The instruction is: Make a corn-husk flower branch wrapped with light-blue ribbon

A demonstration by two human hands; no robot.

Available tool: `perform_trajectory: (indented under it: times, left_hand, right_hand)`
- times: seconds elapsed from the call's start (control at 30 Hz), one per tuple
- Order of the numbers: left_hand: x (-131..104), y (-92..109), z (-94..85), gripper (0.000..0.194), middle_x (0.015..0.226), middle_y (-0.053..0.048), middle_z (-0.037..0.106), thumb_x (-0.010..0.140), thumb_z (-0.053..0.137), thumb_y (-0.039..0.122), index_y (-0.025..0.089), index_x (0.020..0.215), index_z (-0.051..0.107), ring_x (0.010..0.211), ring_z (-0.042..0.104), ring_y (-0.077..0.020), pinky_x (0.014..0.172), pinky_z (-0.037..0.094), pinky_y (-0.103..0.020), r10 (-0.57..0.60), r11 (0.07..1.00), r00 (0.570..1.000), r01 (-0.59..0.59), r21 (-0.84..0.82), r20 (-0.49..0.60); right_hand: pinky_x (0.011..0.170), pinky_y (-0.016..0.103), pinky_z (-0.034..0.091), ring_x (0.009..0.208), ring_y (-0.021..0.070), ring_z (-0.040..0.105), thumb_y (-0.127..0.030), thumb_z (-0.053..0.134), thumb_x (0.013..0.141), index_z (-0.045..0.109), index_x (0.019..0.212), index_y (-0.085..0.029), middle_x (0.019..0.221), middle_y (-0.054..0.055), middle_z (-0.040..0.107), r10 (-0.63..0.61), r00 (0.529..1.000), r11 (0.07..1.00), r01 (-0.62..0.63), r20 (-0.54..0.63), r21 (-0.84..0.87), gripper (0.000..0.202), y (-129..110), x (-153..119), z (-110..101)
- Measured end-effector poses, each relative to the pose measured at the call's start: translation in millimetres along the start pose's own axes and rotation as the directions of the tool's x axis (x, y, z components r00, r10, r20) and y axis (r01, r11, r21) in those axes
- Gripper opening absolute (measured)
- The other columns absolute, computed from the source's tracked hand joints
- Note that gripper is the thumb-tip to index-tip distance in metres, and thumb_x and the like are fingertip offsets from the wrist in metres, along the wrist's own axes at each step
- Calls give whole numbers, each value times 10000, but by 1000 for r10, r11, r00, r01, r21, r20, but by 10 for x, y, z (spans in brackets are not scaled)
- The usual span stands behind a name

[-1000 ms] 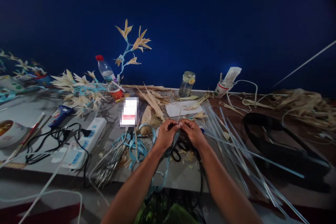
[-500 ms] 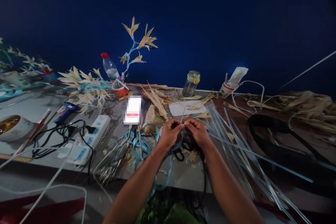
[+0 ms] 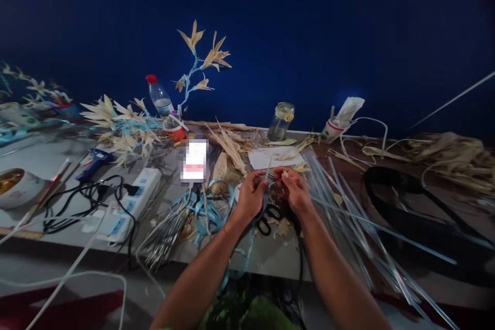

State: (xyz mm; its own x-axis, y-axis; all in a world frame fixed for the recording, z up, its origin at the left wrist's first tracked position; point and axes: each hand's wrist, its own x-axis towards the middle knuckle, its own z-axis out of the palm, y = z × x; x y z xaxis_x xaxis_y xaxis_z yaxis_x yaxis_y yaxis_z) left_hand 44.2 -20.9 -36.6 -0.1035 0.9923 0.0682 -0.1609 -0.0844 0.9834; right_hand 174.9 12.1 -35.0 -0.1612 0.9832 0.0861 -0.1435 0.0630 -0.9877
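Note:
My left hand is closed, with a thin pale strip standing up between thumb and fingertips. To its right, my right hand has its fingers curled in a pinch; whatever lies in them is too small to make out. The two hands are slightly apart over the table. Below them lie scissors with black handles, partly hidden. Loops of light blue ribbon lie left of my left hand, beside a bundle of thin metal wires. Dry husk pieces are spread behind the hands.
A lit phone, a power strip, a glue gun and a bowl are at left. Husk flowers on a blue stem stand behind. Clear rods and a black looped object lie right. A jar stands at back.
My hands were touching at the fingertips and have moved slightly apart. The pale strip stays in my left hand. More of the scissors' handles shows now.

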Motion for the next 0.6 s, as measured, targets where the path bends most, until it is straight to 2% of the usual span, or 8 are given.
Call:
perform_trajectory:
  times: [0.1,0.23,0.3,0.37,0.43,0.5,0.53,0.6]
  left_hand:
    - [6,28,5,255,569,60,444,765,554,287,177,988,497,559,487,-92,555,370,-210,-10,1000,1000,10,-16,-24]
    - [15,75,11,234,587,55,470,758,549,288,172,952,490,546,482,-88,559,386,-216,-36,998,998,34,-54,-45]
    - [15,83,1,215,630,33,517,743,560,277,172,923,504,583,500,-99,582,400,-229,-19,999,998,16,-46,-56]
    - [9,74,-12,210,686,5,554,709,591,244,172,896,529,646,525,-122,613,414,-247,-3,999,997,0,-47,-72]
    - [-3,52,-15,226,706,-9,559,690,610,231,181,902,549,669,531,-141,614,421,-264,-14,997,996,8,-80,-83]
    - [-13,28,-3,252,668,-4,531,704,611,257,199,942,553,618,515,-142,564,413,-272,-47,992,996,37,-123,-76]
    - [-15,19,6,256,647,0,513,714,607,273,205,955,553,591,502,-138,537,405,-272,-61,990,995,50,-129,-80]
    - [-12,11,20,253,623,5,491,713,614,283,207,948,558,559,483,-132,503,395,-268,-71,992,992,59,-112,-103]
  right_hand:
    - [469,207,367,532,67,429,-408,557,787,589,929,-180,734,-4,532,-84,995,994,88,-55,67,271,-20,11,-2]
    - [440,201,316,472,61,395,-386,522,818,576,932,-178,625,-23,516,-173,980,984,175,-94,20,243,-213,-77,82]
    - [403,193,278,435,60,372,-384,504,828,576,937,-173,572,-28,510,-124,992,991,125,11,-44,248,-373,-193,180]
    - [405,192,286,416,61,373,-371,493,836,579,983,-164,537,-33,508,-52,983,986,79,178,-148,268,-543,-336,314]
    - [460,201,348,462,75,447,-349,467,854,561,1077,-155,564,-18,544,26,928,973,63,371,-224,310,-690,-469,479]
    - [537,216,401,552,98,526,-340,429,873,536,1152,-164,614,1,585,75,844,959,86,532,-272,347,-786,-555,667]
    - [581,229,422,617,113,564,-346,429,873,514,1191,-178,680,19,620,118,797,944,95,592,-317,370,-810,-576,768]
    - [648,255,437,755,147,604,-388,465,850,498,1223,-201,866,56,648,159,774,894,150,612,-421,419,-805,-578,973]
